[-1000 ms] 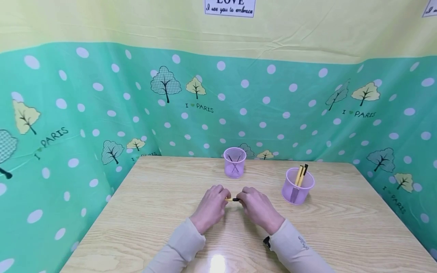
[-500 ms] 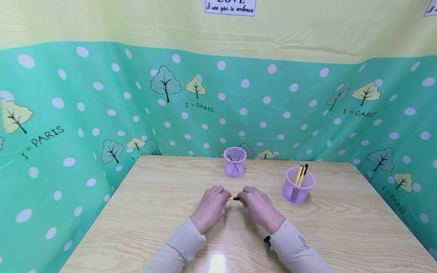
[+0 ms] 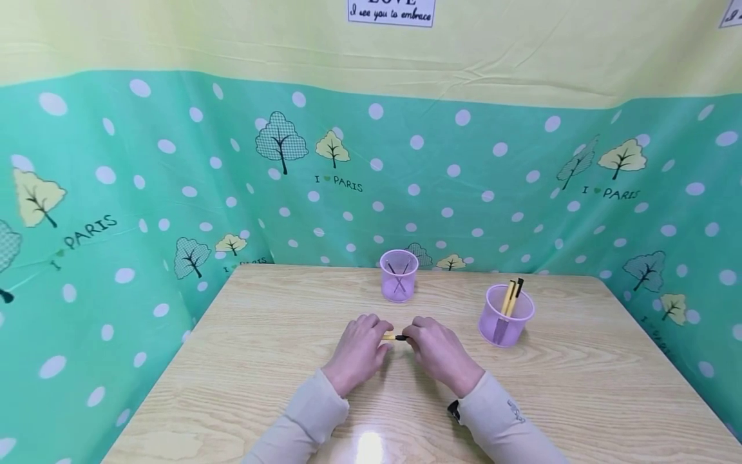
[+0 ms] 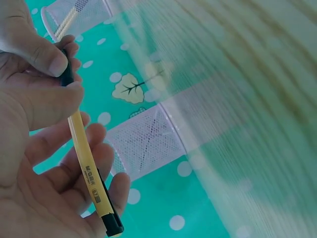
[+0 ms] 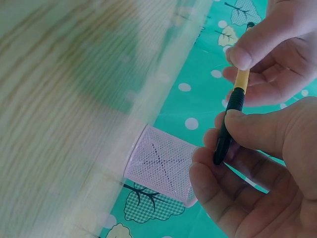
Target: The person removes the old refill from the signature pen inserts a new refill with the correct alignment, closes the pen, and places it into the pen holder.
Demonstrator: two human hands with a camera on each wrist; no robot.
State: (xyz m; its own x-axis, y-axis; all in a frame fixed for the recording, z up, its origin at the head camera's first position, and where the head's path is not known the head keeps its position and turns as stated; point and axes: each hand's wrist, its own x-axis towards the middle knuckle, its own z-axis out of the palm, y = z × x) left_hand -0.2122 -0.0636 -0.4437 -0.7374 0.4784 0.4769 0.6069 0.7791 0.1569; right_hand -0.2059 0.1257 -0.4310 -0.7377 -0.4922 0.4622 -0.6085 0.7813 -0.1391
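Yellow pen (image 4: pixel 81 136), crosswise, pointing right

Head view looked forward and down over table (image 3: pixel 261 332) toward curtain (image 3: pixel 371 135), farthest back. Left wrist view sat low, close to left hand (image 3: pixel 357 351), facing curtain, scene turned sideways; right wrist view, by right hand (image 3: pixel 438 353), turned opposite way. Both wrist views shared pen (image 4: pixel 84 146), rear mesh cup (image 4: pixel 146 141).

The cloth (image 3: pixel 359 154) reads "LOVE", "I see you to embrace", "PARIS"; pen (image 4: pixel 85 153), "0.7".
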